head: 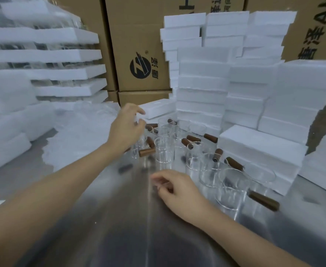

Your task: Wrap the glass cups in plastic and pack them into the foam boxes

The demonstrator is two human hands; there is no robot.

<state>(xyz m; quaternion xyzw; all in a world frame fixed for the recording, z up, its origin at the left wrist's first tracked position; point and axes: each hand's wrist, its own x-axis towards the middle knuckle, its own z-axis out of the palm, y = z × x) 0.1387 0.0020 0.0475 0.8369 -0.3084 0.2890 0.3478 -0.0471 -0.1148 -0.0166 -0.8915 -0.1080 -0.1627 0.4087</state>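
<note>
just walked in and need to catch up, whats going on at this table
A person is working through a cluster of glass cups with brown wooden handles on a steel table. Their left hand reaches over the far cups with relaxed fingers, gripping none. The right hand sits low near the closer cups, fingers curled; blur hides whether it pinches anything. White foam boxes stand stacked behind, in front of cardboard cartons.
</note>
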